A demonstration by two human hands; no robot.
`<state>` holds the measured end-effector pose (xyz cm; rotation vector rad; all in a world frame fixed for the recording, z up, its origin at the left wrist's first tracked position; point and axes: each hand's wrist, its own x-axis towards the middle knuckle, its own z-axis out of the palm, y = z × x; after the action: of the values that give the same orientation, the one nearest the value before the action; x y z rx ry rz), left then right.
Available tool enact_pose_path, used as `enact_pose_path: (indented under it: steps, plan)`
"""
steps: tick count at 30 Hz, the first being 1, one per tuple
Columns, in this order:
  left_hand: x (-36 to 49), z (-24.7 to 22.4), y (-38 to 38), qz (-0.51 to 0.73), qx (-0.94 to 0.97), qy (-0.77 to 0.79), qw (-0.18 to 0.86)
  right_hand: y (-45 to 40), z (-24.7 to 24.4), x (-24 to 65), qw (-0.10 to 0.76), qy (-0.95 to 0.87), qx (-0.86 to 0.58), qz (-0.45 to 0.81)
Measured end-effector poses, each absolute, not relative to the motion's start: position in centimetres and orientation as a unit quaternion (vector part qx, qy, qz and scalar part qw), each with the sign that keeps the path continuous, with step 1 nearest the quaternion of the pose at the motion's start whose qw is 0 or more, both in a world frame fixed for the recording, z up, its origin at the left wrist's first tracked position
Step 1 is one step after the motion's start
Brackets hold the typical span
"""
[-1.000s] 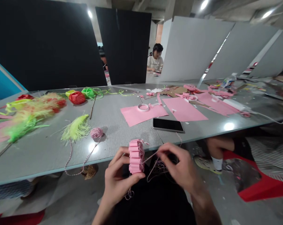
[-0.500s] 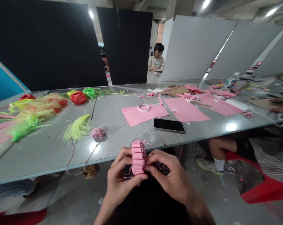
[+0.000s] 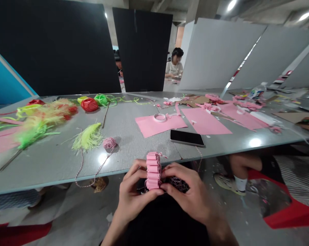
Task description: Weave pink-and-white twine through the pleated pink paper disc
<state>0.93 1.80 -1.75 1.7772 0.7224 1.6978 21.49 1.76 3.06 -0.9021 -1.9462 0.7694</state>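
Note:
In the head view, a band of small pink paper rolls (image 3: 153, 171), bound with red-and-white string, stands upright between my hands just off the table's front edge. My left hand (image 3: 135, 188) is closed round its left side, thumb across the bottom and fingers behind. At the right edge of the band, the thumb and fingers of my right hand (image 3: 186, 191) pinch; whether they grip paper or string is hidden. Tangled dark-and-white string (image 3: 179, 183) shows under my right hand. A ball of red-and-white twine (image 3: 109, 143) lies on the table, its tail looping over the edge.
A phone (image 3: 187, 137) lies near the table's edge (image 3: 134, 153). Behind it are pink paper sheets (image 3: 208, 121) and a tape roll (image 3: 159, 118). Feathery green tufts (image 3: 87, 136) and red raffia (image 3: 89, 104) lie left. Another person's leg (image 3: 243, 164) is at right; tall panels (image 3: 144, 51) stand behind.
The whole scene has shifted slightly right as the head turned. My right thumb and fingertips have moved a little apart at the band's edge; my left hand keeps its hold.

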Motion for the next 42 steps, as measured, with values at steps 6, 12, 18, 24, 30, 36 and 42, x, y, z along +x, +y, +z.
enact_pose_path:
  steps: [6,12,18,24,30,36,42]
  plan:
    - [0.1,-2.0,1.9,0.657,0.634,0.291,0.285,5.2,0.8,26.0,0.437,-0.701,-0.550,0.123]
    - [0.2,-1.9,2.0,0.650,0.641,0.291,0.286,4.2,2.2,24.6,0.454,-0.733,-0.475,0.177]
    - [0.4,-1.7,1.7,0.645,0.650,0.272,0.296,3.1,2.3,22.0,0.427,-0.769,-0.412,0.236]
    - [0.2,-1.8,2.0,0.657,0.638,0.284,0.284,5.4,1.2,26.1,0.458,-0.677,-0.569,0.089]
    - [0.7,-1.7,1.8,0.636,0.660,0.270,0.294,2.1,2.7,21.1,0.427,-0.783,-0.348,0.289]
    - [-0.1,-1.8,1.9,0.655,0.639,0.293,0.276,4.4,1.7,24.2,0.446,-0.695,-0.542,0.155]
    - [0.5,-1.6,1.8,0.632,0.666,0.264,0.294,2.7,2.6,21.8,0.430,-0.782,-0.363,0.267]
